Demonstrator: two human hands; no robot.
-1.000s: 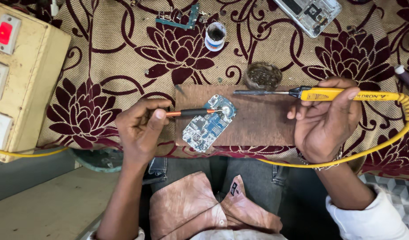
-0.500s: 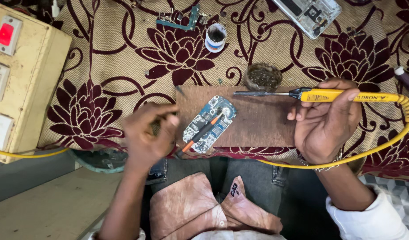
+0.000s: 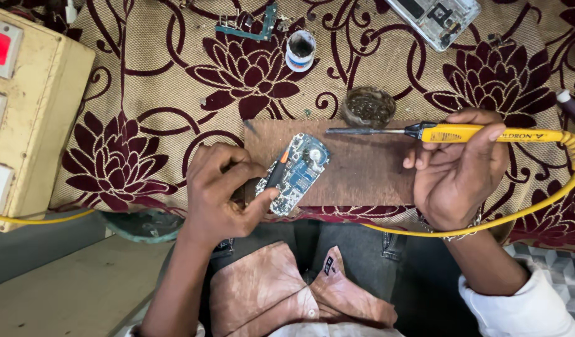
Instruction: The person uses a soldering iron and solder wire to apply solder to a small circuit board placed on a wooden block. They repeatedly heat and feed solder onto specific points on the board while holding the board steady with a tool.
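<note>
- Left hand (image 3: 222,193) closed on black tool w/ orange tip (image 3: 279,170), touching circuit board (image 3: 297,171) on wooden board (image 3: 362,168)
- Right hand (image 3: 459,168) gripping yellow soldering iron (image 3: 475,132), above wooden board's right edge

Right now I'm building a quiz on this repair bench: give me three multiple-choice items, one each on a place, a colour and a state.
1. Where does the circuit board lie?
A. on the brown wooden board
B. on the switch box
C. in the round tin

2. What colour is the soldering iron handle?
A. green
B. yellow
C. white

3. What is the soldering iron tip doing?
A. touching the circuit board
B. dipped in the tin
C. held clear of the circuit board

Answers: 1 A, the circuit board rests on the wood by the left hand. 2 B, the grip in the right hand is yellow. 3 C, the tip points above the circuit board, apart from it.
</note>
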